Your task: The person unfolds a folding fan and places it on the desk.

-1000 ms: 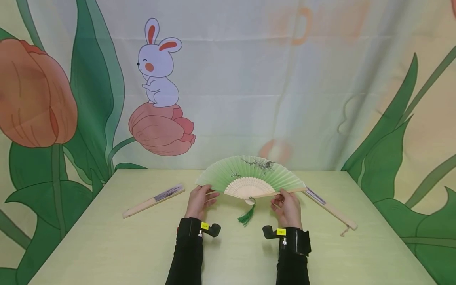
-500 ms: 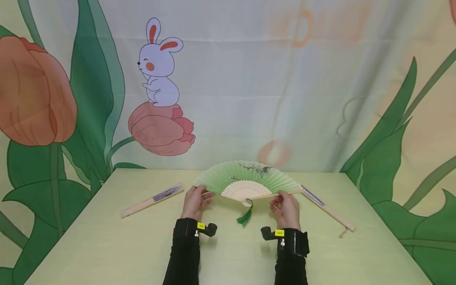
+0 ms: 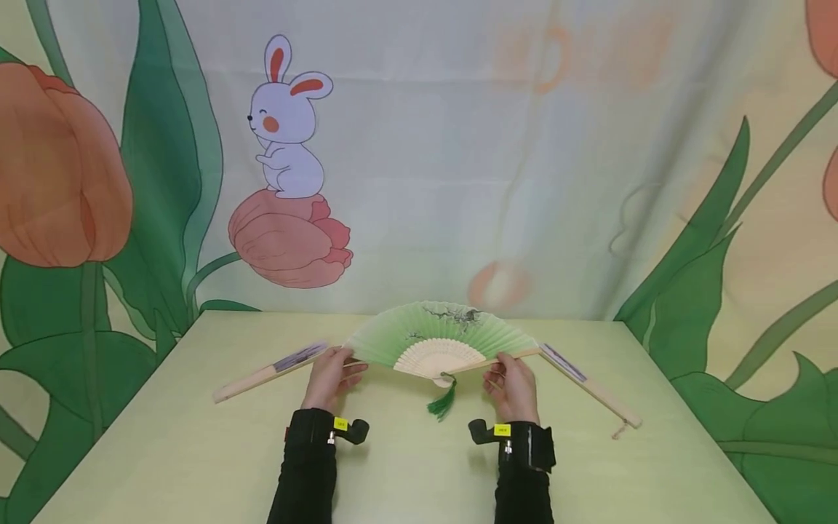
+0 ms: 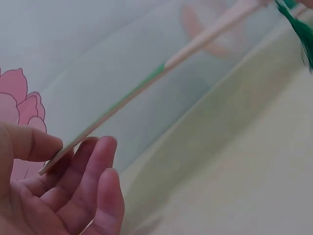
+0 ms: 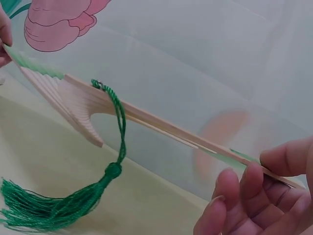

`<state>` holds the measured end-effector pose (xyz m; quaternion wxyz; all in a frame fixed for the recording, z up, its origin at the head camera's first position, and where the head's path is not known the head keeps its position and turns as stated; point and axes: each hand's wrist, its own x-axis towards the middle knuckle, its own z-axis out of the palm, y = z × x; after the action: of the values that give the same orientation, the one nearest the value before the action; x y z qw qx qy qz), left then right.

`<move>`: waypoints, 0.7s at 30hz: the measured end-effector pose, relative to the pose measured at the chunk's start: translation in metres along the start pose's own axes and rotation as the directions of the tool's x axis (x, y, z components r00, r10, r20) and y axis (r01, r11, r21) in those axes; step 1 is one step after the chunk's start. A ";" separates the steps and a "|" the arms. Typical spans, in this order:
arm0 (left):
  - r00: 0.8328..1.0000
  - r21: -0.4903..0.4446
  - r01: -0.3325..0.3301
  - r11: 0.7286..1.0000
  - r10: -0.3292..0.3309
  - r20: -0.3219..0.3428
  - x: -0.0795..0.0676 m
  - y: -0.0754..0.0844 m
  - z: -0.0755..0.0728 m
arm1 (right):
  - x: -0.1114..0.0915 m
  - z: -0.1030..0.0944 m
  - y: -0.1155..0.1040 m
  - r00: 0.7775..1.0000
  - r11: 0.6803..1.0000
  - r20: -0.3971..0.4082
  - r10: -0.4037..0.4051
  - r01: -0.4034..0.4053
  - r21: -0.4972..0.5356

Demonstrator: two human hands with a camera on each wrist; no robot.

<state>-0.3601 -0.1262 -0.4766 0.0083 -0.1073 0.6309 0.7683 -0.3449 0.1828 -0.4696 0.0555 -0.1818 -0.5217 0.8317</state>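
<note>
Spread wide between both hands is a green folding fan [image 3: 442, 331] with pale wooden ribs and a dark branch print. My left hand [image 3: 329, 378] pinches the end of its left guard stick between thumb and fingers, as the left wrist view shows up close. The right guard stick [image 5: 195, 137] is pinched the same way by my right hand [image 3: 514, 386], near its outer end. From the pivot at the bottom middle hangs a green tassel [image 5: 63, 200]. The fan is held up over the table, its shadow falling below it in the left wrist view.
A folded fan with a purple-grey leaf [image 3: 268, 372] lies on the pale table [image 3: 406, 466] left of my left hand. Another folded fan [image 3: 592, 386] with a small tassel lies right of my right hand. A printed curtain [image 3: 419, 182] hangs behind the table.
Both hands have shifted slightly left and down in the head view with the open fan. The head view itself has also shifted a little. The grip on both guard sticks stays the same.
</note>
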 end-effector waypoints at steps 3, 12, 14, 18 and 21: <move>1.000 0.092 0.015 0.996 -0.017 0.020 -0.002 0.001 -0.019 | 0.001 0.007 0.006 1.000 1.000 0.019 0.010 -0.009 -0.029; 0.992 0.436 -0.047 0.899 -0.008 0.123 -0.008 0.021 -0.053 | 0.011 0.021 0.008 0.995 0.975 0.098 0.003 0.019 -0.222; 0.990 0.483 -0.047 0.875 -0.025 0.142 -0.013 0.024 -0.059 | 0.014 0.023 0.007 0.991 0.958 0.132 0.004 0.034 -0.284; 0.982 0.551 -0.049 0.833 -0.059 0.177 -0.027 0.024 -0.072 | 0.021 0.028 0.005 0.982 0.934 0.187 0.025 0.043 -0.354; 0.976 0.584 -0.047 0.810 -0.089 0.201 -0.035 0.021 -0.081 | 0.026 0.033 0.003 0.973 0.926 0.224 0.057 0.032 -0.376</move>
<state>-0.3169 -0.2054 -0.4644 0.1187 -0.0214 0.8307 0.5435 -0.3804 0.1610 -0.4658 -0.0467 -0.0946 -0.6733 0.7318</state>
